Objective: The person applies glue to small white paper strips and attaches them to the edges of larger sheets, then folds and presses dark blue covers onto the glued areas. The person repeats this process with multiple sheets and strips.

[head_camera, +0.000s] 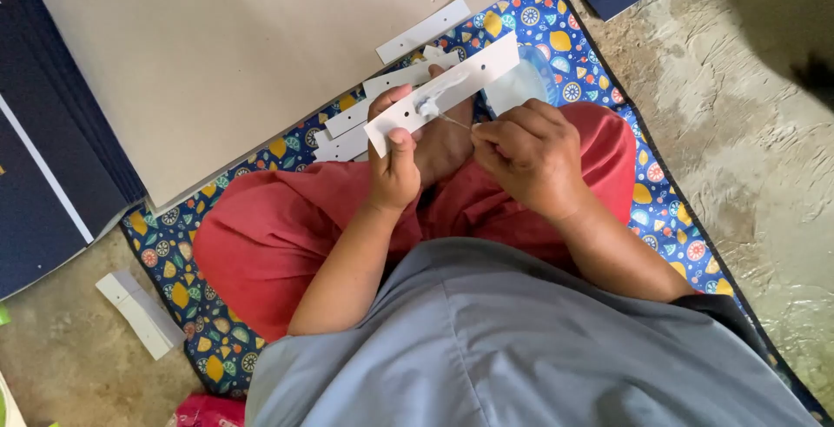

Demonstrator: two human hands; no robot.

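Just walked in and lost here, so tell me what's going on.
A person sits cross-legged on a patterned mat. The left hand holds up a white card strip with punched holes. The right hand pinches a thin string running to a small knot or tag at the strip. More strips lie ahead by a large board. Dark blue sheets are stacked at the left.

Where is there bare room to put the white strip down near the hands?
The big grey board ahead of the left hand is bare. The concrete floor right of the mat is bare too. It is crowded between board and knees: loose strips lie there, and the right hand works beside the held strip.
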